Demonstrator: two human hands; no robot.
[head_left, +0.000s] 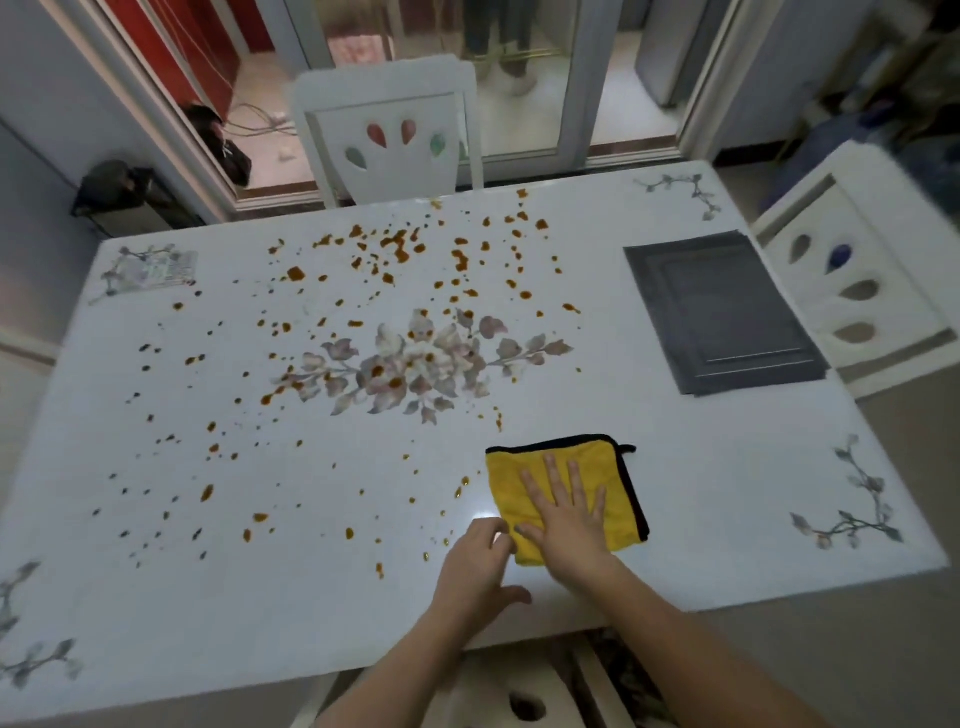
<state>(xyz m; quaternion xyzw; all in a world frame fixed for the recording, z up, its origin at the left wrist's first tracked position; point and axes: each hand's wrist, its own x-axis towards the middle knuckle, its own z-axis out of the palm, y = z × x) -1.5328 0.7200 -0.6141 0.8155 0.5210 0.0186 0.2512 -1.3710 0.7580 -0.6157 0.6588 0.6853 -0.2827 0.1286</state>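
A folded yellow cloth with a black border lies on the white table near its front edge. My right hand lies flat on the cloth with its fingers spread and straight. My left hand rests on the table just left of the cloth, its fingers curled at the cloth's near left corner. Orange-brown spots are scattered across most of the tabletop, thickest at the far middle.
A grey mat lies at the table's right side. White chairs stand at the far side, the right side and below me at the front. A glass door is behind the far chair.
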